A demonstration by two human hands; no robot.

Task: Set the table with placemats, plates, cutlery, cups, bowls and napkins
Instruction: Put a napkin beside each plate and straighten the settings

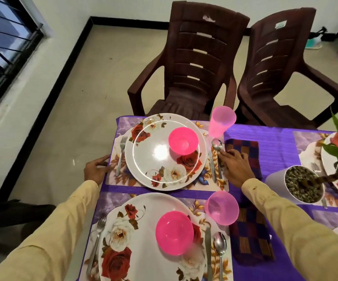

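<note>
Showing the far place setting: a floral plate [143, 159] lies on the far placemat [121, 126], with a pink bowl [183, 140] standing on the plate's right half. A fork [120, 157] lies just left of the plate, and a knife [211, 165] and a spoon [217, 145] lie side by side just right of it. A pink cup [222, 120] stands upright beyond the spoon at the mat's far right corner, and a checked napkin [243, 149] lies beside the mat on the purple table [265, 142]. The right hand [235, 167] rests palm down across the spoon's handle and the napkin's left edge. Its fingers [223, 152] are bent and one tip touches the handle just below the spoon's bowl; whether they pinch the spoon cannot be told. The left hand [96, 169] sits at the mat's left edge, with loosely bent fingers whose tips touch the mat and no grip evident. Nearer the viewer, a second placemat [103, 201] carries a second plate [139, 240] with a second bowl [174, 233]. A near fork [97, 240] lies at its left, and a near knife [208, 250] and a near spoon [220, 246] lie at its right. A near cup [222, 207] and a near napkin [251, 240] lie to the right. A white plant pot [298, 185] stands right of the hands, partly hiding a third setting. Two brown chairs [192, 67] face the table's far side.
</note>
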